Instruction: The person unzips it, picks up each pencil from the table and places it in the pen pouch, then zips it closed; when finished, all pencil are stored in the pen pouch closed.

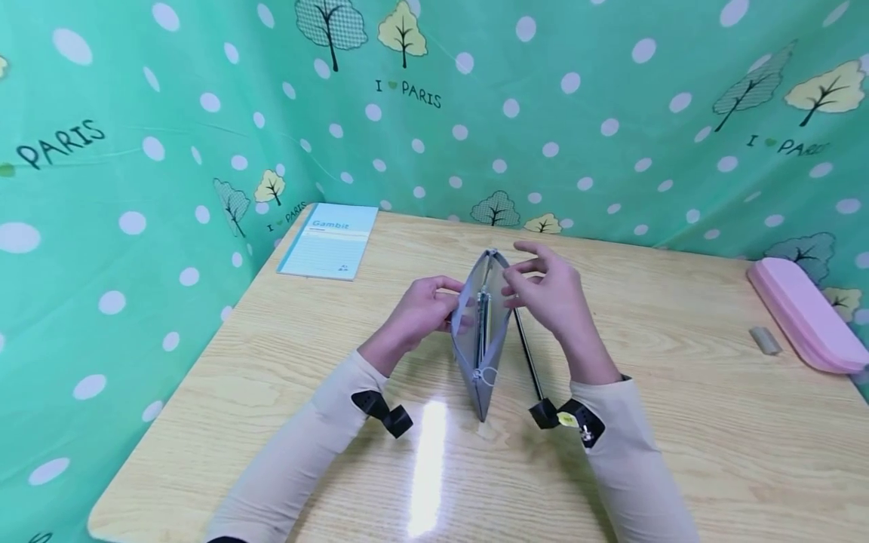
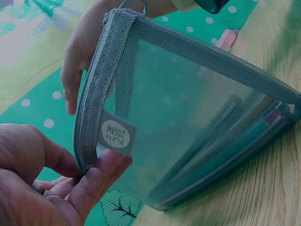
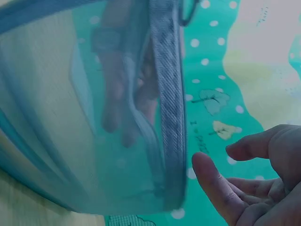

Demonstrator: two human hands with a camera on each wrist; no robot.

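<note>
A grey mesh zip pouch (image 1: 483, 394) stands upright on the table with its top gaping. Several slim, long items (image 1: 483, 324) lie inside, pens by their look, though the mesh blurs them. My left hand (image 1: 422, 308) pinches the pouch's zip edge beside a small grey fabric tag (image 2: 116, 133), thumb on one side and fingers on the other. Close to the opposite side is my right hand (image 1: 551, 292). In the right wrist view its thumb and fingers are loosely bent and apart, with a gap between them and the zip edge (image 3: 169, 103).
A light blue notebook (image 1: 329, 241) lies at the back left of the wooden table (image 1: 271, 422). At the right sit a pink case (image 1: 808, 313) and a small grey block (image 1: 766, 340). A thin dark rod (image 1: 528, 354) shows beside the pouch. Green patterned cloth (image 1: 475, 105) hangs behind.
</note>
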